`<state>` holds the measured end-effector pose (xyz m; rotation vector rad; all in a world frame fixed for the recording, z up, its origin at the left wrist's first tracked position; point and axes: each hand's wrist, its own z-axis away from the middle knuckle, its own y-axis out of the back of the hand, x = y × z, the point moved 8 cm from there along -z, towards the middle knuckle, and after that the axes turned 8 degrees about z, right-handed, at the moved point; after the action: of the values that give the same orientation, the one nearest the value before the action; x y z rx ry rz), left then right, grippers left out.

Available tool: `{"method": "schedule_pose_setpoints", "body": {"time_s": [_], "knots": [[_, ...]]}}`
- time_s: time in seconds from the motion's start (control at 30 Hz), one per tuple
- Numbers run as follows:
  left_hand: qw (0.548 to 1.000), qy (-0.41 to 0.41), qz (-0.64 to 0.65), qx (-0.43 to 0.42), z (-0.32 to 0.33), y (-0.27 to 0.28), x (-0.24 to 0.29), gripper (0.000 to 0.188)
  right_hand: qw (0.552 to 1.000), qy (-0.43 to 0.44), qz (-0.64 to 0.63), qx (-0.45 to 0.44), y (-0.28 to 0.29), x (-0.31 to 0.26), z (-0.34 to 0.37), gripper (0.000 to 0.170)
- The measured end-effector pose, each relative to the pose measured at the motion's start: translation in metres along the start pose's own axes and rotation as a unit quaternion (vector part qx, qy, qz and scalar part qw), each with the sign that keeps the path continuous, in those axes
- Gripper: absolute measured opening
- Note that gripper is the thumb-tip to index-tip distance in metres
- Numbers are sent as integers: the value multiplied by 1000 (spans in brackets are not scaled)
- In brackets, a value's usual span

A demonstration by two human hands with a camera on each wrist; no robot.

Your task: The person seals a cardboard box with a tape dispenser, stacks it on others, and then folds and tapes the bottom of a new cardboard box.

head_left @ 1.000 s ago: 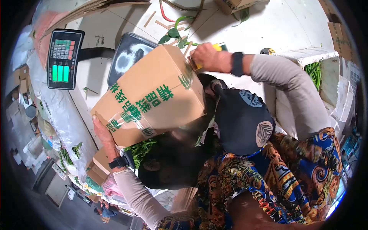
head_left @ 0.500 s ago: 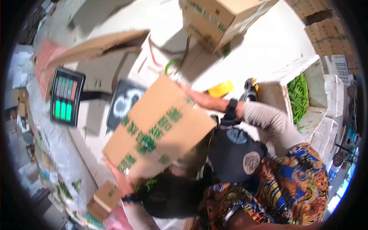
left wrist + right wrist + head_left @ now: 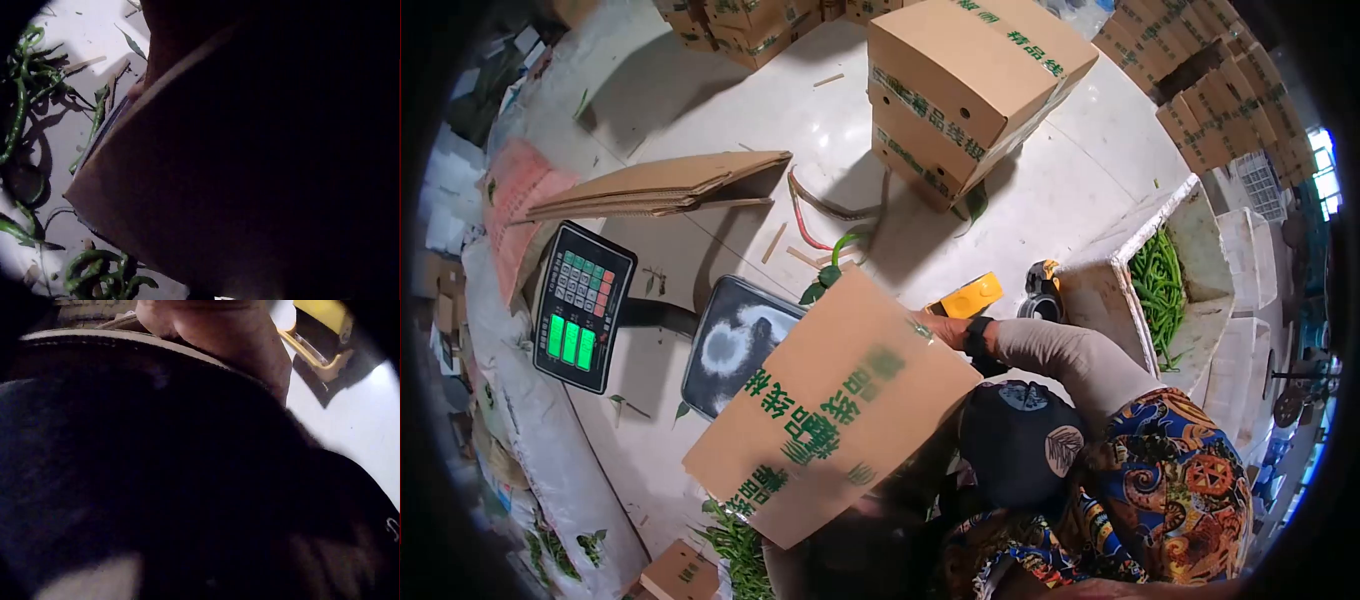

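The tan cardboard box w/ green print (image 3: pixel 810 410) is stretching its long axis away from the nearer R hand (image 3: pixel 945 328), which is touching its short edge, grip unclear; L hand's state I can't tell.

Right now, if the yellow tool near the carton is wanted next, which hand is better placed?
Probably the right hand: it is at the edge of the carton, close to the yellow tool. The left hand cannot be made out in the head view.
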<state>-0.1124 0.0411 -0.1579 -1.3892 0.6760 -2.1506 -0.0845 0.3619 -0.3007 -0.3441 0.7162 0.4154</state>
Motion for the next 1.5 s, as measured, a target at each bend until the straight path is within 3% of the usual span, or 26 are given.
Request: {"method": "schedule_pose_setpoints", "body": {"time_s": [0.07,0.1,0.2,0.23,0.27,0.33,0.4,0.53,0.6,0.67,0.73,0.8,0.87,0.9,0.93,1.0,1.03,1.07,1.17,1.2,1.27,1.33,1.37,1.4,1.47,1.5], "knots": [[999,-1,-19,-35,-14,-18,5,61,992,-112,-65,-15,-2,15,20,74],[998,-1,-32,-55,-21,-29,8,61,992,-103,-67,-13,1,17,26,74],[992,-1,-65,-104,-39,-62,12,61,982,169,-75,-31,13,-11,50,57],[990,1,-77,-122,-44,-76,12,61,977,214,15,-1,33,-6,45,52],[986,0,-90,-141,-50,-91,15,60,975,223,14,2,38,-36,64,52],[977,-3,-120,-175,-57,-122,24,60,972,129,-196,-5,40,-110,128,57],[967,-6,-147,-208,-62,-152,29,60,973,204,-51,100,82,-145,164,58],[946,-5,-198,-255,-63,-200,35,60,942,279,-121,142,174,-204,230,51],[938,6,-217,-270,-60,-211,28,59,910,375,52,168,211,-234,271,48],[926,13,-236,-294,-63,-231,21,59,899,397,-12,184,243,-248,316,41],[909,18,-254,-331,-77,-264,10,59,933,310,4,185,226,-269,377,36],[930,28,-91,-354,-103,-286,-18,58,927,304,32,219,256,-264,388,43],[937,63,-28,-342,-114,-306,-53,60,880,273,228,314,278,-262,399,54],[949,76,-28,-305,-117,-321,-73,61,848,369,231,303,297,-257,401,65],[960,86,-29,-266,-119,-339,-89,62,847,370,233,304,303,-257,400,65],[989,129,-15,-75,-112,-371,-115,65,800,402,98,434,332,-249,410,85],[988,100,-13,-116,-116,-390,-111,68,823,377,33,423,369,-227,396,96],[985,73,-9,-154,-116,-402,-107,72,839,360,-45,405,394,-215,392,95],[989,26,36,-140,-125,-443,-111,66,844,361,-24,395,398,-216,384,90],[990,22,36,-135,-135,-449,-123,66,820,372,-46,433,409,-218,378,82],[971,162,39,-169,-144,-458,-182,54,796,380,-73,467,427,-214,352,74],[982,78,-49,-162,-134,-473,-202,40,791,464,-78,391,435,-231,328,61],[986,16,-43,-158,-143,-474,-202,34,799,459,-80,381,441,-228,325,55],[987,20,-46,-154,-144,-472,-199,34,801,455,-84,380,432,-217,324,55],[987,31,-48,-148,-155,-464,-181,54,841,432,-108,306,399,-200,306,62],[987,8,-73,-141,-161,-459,-177,45,878,359,-151,278,390,-185,289,68]]}}
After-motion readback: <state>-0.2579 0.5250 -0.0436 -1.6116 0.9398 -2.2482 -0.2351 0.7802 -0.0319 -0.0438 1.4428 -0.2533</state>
